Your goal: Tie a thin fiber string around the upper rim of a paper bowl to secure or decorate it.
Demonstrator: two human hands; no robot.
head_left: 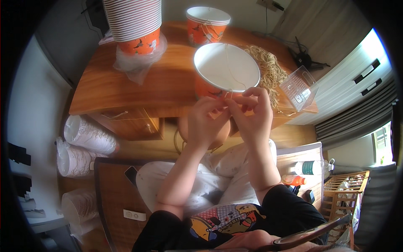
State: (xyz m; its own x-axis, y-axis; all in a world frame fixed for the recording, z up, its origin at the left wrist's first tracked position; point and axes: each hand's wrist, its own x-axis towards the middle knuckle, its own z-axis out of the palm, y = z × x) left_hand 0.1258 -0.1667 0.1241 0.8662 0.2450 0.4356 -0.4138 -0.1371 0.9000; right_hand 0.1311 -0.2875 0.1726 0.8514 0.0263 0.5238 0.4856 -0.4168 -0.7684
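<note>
An orange paper bucket (pixel 226 67) with a white inside and dark printed figures stands at the desk's near edge, tilted toward me. A thin beige cord (pixel 228 63) runs from its far rim across the opening to the near rim. My left hand (pixel 208 119) and my right hand (pixel 255 119) meet in front of that near rim. Both are closed in a pinch, fingertips together on the cord where a small loop stands up. The knot or hole under my fingers is hidden. Right of the bucket lies a heap of beige cords (pixel 266 69).
A tall stack of buckets (pixel 133 21) stands on plastic film at the left of the desk (pixel 109 86). Behind is a shorter corded stack (pixel 208 27). A clear plastic basket (pixel 299 88) sits at the right edge. Wrapped bucket stacks (pixel 90 136) lie on the floor.
</note>
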